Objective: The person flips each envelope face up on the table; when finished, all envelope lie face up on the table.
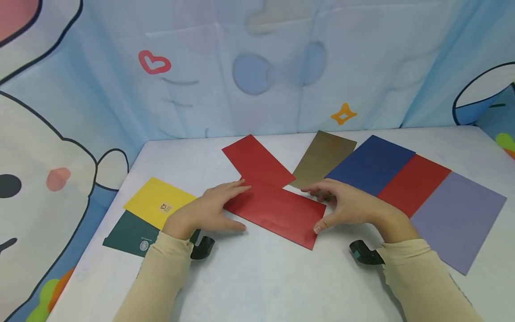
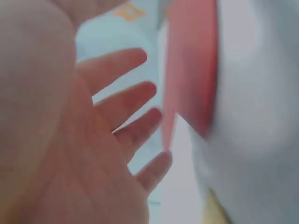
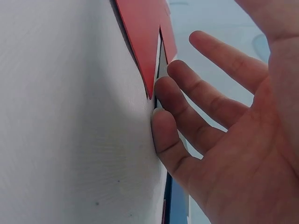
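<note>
In the head view a flat red paper rectangle [image 1: 277, 212], resembling an envelope, lies at a slant on the white table. A second red paper rectangle [image 1: 257, 158] lies behind it, meeting its back left edge. My left hand [image 1: 213, 208] is at the front piece's left end, fingers spread and holding nothing; the left wrist view shows the fingers [image 2: 126, 102] apart beside the red paper [image 2: 194, 60]. My right hand [image 1: 348, 201] is around the right end, fingers slightly bent with nothing between them. In the right wrist view its little finger [image 3: 166, 130] is down at the tabletop near the red corner [image 3: 145, 56].
To the left lie a yellow piece [image 1: 157, 201] and a dark green one [image 1: 132, 235], both with small printed marks. A gold-brown piece [image 1: 323, 156] lies behind. On the right are blue [image 1: 370, 163], red [image 1: 414, 183] and lavender [image 1: 458, 223] pieces. A patterned curtain [image 1: 201, 103] hangs behind the table.
</note>
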Action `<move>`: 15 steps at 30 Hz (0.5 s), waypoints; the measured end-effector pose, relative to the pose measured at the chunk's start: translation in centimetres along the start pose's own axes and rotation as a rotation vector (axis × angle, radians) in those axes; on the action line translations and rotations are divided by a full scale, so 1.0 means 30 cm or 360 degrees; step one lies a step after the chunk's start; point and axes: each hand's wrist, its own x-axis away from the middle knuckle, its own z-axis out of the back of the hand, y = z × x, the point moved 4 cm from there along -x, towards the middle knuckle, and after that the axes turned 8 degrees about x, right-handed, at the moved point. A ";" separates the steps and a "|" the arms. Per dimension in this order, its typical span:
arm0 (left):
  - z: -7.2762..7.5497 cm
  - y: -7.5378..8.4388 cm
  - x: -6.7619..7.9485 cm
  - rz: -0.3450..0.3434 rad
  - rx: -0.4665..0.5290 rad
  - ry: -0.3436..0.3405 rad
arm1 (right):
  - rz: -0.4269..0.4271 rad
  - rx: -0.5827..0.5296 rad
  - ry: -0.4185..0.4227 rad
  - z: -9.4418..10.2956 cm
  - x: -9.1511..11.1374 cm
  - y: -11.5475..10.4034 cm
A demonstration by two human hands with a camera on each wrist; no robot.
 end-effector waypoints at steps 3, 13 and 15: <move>-0.007 -0.036 -0.002 0.0092 -0.0069 -0.0030 | 0.0004 0.0015 0.0013 0.001 0.003 0.001; -0.011 -0.006 0.059 0.0114 -0.0213 -0.0161 | 0.0015 0.0006 0.0021 0.001 0.004 0.004; -0.021 -0.010 0.077 0.0079 -0.0182 -0.0191 | 0.0021 0.0029 0.0028 -0.001 0.001 0.003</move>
